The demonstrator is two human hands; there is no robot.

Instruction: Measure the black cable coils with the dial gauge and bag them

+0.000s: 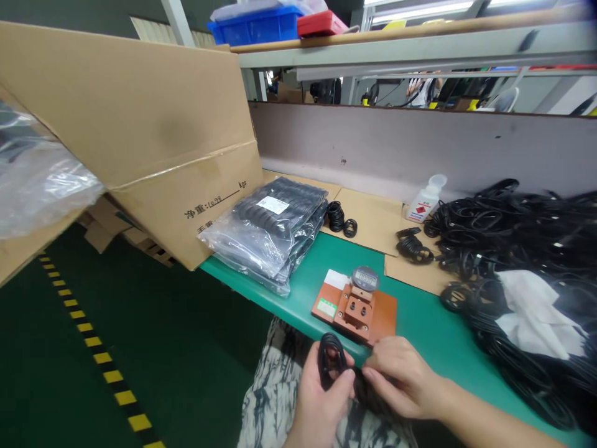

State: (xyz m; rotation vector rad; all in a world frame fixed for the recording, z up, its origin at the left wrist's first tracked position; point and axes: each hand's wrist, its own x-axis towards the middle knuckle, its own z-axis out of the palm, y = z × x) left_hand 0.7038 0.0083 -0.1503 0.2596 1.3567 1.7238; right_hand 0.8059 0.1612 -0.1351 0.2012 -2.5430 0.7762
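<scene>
A small coiled black cable [330, 358] is gripped in my left hand [321, 392], thumb across its lower side, in front of the bench edge. My right hand [403, 376] is closed just to the right, its fingertips pinched together by the coil; whatever they hold is hidden. Right behind both hands, a copper-coloured gauge fixture [357, 311] with a round digital dial [364, 279] rests on the green bench top [298, 311]. Dark material below my right hand is blurred.
Bagged black cable coils [275, 218] lie at the bench's left, beside a large cardboard box [186, 124]. Small coils [336, 216] sit on cardboard behind. A white bottle [425, 199], a large heap of black cables [494, 224] and a white cloth [536, 311] are on the right.
</scene>
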